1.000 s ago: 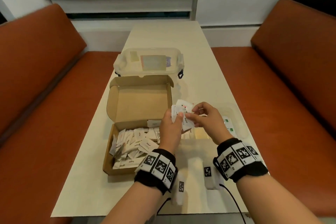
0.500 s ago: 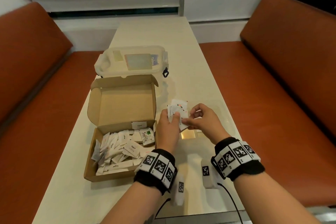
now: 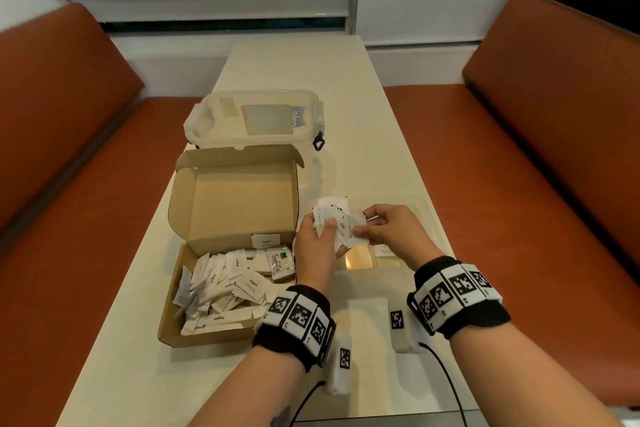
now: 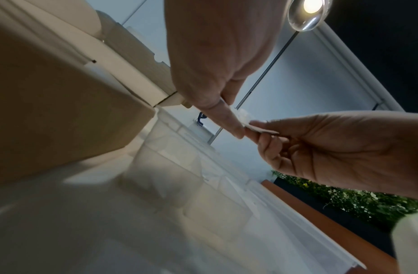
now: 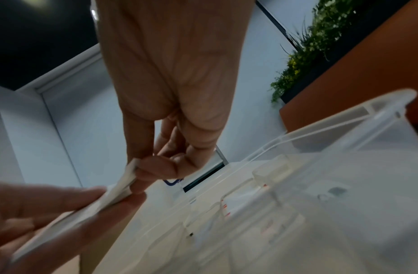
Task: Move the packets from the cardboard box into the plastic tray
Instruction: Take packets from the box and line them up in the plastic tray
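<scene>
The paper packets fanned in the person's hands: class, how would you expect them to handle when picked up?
The packets look thin and flat, so probably light and floppy. Held as a loose fan between left hand and right hand, they could slip apart.

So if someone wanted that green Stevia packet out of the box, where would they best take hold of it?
Probably by its upper edge, coming straight down from above. The Stevia packet lies on top of the white packets at the far right corner of the cardboard box, thin and slightly tilted, so a thumb-and-finger pinch on its raised edge should lift it free.
</scene>
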Available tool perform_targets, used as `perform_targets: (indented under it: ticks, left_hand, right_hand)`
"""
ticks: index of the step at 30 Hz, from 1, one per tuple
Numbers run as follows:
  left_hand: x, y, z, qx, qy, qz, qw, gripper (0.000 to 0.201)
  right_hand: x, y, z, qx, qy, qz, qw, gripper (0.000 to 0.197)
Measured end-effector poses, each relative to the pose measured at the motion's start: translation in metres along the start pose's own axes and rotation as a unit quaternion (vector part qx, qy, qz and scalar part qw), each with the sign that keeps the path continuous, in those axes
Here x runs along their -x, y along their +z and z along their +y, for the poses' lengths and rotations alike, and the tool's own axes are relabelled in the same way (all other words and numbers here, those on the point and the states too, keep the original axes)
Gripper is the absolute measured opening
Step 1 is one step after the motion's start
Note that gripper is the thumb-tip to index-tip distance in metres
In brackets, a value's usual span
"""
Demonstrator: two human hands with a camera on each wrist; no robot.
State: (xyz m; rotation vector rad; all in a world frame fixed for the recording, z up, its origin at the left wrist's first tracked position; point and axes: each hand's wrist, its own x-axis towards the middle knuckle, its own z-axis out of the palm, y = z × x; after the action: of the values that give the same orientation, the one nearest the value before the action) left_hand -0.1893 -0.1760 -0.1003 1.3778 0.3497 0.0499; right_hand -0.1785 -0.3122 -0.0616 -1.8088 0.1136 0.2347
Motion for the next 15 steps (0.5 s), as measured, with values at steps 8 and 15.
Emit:
perform_targets:
  ticks: [8, 15]
  left_hand:
    - [-0.005, -0.004, -0.008, -0.023, 0.018, 0.073, 0.997, 0.012]
    - [-0.004, -0.008, -0.016, -0.043, 0.036, 0.099, 0.994, 0.010]
  right_hand:
    - [-0.015, -0.016, 0.004, 0.091, -0.041, 0.077, 0.992, 0.019]
    - [-0.035, 0.000, 0.015, 0.266, -0.070, 0.081, 0.958, 0.017]
